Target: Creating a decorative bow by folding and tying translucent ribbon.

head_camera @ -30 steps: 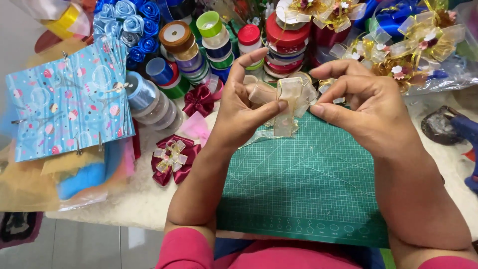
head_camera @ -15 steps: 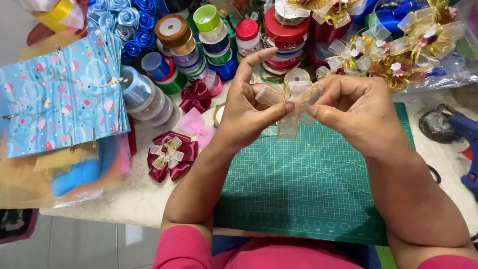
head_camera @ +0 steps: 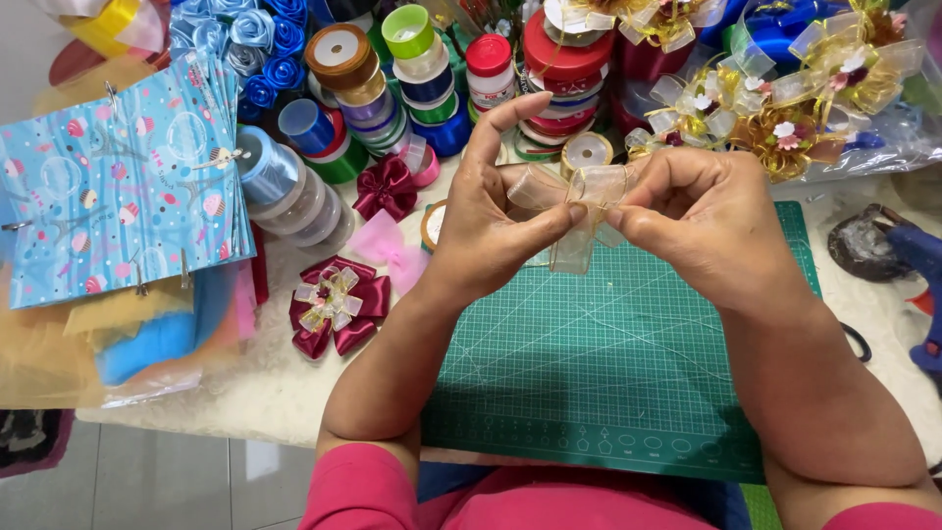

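Observation:
Both hands hold a sheer gold organza ribbon bow above the far edge of a green cutting mat. My left hand pinches the bow's middle between thumb and fingers, with the index finger raised. My right hand pinches the same spot from the right. A loop sticks out to the left and a tail hangs down between the hands.
Stacked ribbon spools and blue ribbon roses crowd the back. Finished gold bows lie at the back right. A maroon bow and blue patterned paper sit left. A blue glue gun rests at the right edge.
Both hands stay pinched on the bow; its loops have been pulled and shaped slightly, and the view has shifted a little.

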